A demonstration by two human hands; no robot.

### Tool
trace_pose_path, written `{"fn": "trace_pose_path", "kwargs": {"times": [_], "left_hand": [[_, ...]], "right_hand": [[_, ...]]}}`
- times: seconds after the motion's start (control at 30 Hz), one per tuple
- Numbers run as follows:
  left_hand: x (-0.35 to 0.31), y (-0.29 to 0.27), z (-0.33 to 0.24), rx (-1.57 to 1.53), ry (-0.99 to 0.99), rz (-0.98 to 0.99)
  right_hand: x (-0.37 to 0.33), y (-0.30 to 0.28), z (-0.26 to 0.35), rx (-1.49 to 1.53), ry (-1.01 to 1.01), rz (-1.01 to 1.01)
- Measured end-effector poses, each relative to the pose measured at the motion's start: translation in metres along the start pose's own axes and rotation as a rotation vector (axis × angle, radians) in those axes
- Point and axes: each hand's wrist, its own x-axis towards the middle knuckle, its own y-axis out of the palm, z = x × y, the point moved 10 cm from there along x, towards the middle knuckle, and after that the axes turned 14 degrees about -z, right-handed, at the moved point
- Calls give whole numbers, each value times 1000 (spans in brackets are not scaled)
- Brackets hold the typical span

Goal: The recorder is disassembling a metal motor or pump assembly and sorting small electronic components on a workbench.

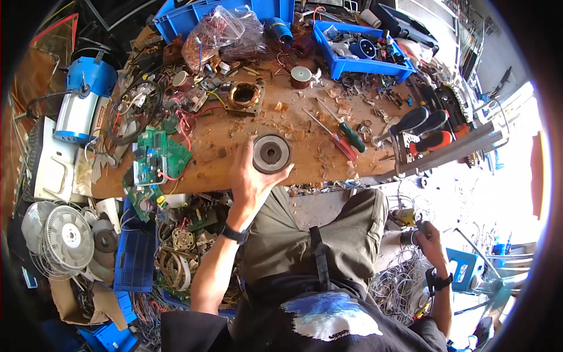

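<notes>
My left hand [252, 182] grips a round metal disc [282, 155] with a bright rim and a dark hub with a centre hole. Thumb and fingers curl around its sides, above the front edge of the wooden bench [214, 167]. Low on the right, beside my knee, my right hand [433, 245] is closed around a small dark thing whose kind I cannot make out. Close by that hand is a black round-ended piece [407, 237]. A green-handled screwdriver [353, 137] and a red-handled screwdriver [345, 148] lie right of the disc. Behind it sits a copper-wound motor stator [244, 95].
Green circuit boards [158, 155] overhang the bench's left front edge. A blue tray of parts [363, 67] and a bag of copper wire [212, 38] stand at the back. Pliers [431, 142] lie at the right beside a metal rail. Tangled wire [399, 290] covers the lower right.
</notes>
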Motion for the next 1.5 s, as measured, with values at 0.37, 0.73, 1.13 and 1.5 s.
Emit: {"fn": "trace_pose_path", "kwargs": {"times": [0.37,0.73,1.13,1.5], "left_hand": [[-2,9,3,179,92,67],[-16,13,-17,119,138,234],[-4,29,-15,150,183,459],[-5,24,-11,125,236,432]], "right_hand": [[-31,72,236,-6,-335,234],[-18,126,350,280,-542,301],[-19,127,374,159,-611,274],[-18,134,399,-63,-748,351]]}}
